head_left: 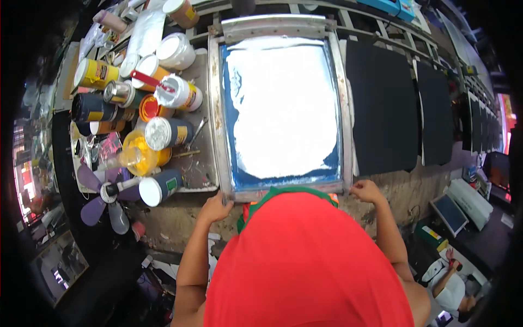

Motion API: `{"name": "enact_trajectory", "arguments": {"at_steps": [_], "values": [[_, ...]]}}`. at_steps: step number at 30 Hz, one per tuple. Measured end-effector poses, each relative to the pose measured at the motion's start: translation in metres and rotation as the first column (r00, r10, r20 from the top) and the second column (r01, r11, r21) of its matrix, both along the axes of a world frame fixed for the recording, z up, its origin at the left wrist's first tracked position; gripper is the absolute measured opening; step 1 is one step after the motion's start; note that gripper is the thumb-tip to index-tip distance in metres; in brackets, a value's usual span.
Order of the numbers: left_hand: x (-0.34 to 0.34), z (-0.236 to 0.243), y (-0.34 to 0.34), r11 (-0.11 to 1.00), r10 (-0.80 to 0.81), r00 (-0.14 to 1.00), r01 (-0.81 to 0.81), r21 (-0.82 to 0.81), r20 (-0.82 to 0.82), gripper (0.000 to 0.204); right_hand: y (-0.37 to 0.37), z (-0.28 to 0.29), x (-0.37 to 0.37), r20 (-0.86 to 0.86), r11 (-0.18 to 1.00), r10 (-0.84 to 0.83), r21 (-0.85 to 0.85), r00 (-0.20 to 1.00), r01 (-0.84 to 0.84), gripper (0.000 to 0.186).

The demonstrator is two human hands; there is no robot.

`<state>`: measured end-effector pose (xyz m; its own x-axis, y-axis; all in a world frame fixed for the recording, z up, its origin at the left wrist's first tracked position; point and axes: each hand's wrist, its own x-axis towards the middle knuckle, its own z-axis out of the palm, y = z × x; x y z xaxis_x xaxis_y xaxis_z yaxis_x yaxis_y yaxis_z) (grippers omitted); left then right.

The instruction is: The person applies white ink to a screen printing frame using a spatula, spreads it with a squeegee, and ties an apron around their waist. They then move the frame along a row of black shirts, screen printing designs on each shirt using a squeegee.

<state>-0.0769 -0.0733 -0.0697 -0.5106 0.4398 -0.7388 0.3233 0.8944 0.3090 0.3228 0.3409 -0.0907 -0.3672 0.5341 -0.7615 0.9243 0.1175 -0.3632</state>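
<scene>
A metal screen frame stands in front of me, its blue mesh largely covered by a broad layer of white ink. My left hand is closed on the frame's near-left corner. At the near-right corner, my right hand has its fingers curled onto the frame edge. Between my arms, a red shirt with a green collar fills the lower middle. Left of the frame are several paint tubs, one with a red-handled tool across it, and a metal spanner.
Black boards lie in a row to the right. A purple fan sits at the lower left beside a tub of yellow paint. At the lower right are a small dark screen frame and another person in a white top.
</scene>
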Motion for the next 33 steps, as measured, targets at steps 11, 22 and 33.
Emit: {"name": "enact_trajectory", "arguments": {"at_steps": [11,22,33], "values": [[-0.086,0.059,0.095,0.974,-0.135,0.971,0.093,0.207,0.200,0.027,0.149,0.073,-0.182,-0.422,0.927,0.199,0.374,0.884,-0.030,0.023],[0.080,0.035,-0.014,0.939,0.207,0.850,-0.312,0.147,0.484,0.025,-0.055,0.076,0.013,-0.161,0.650,0.276,-0.695,0.947,-0.308,0.047],[0.105,0.053,-0.046,0.943,0.033,0.804,-0.221,0.248,0.593,0.009,-0.129,0.087,0.094,-0.229,0.784,0.063,-0.592,0.971,-0.190,0.047]]}}
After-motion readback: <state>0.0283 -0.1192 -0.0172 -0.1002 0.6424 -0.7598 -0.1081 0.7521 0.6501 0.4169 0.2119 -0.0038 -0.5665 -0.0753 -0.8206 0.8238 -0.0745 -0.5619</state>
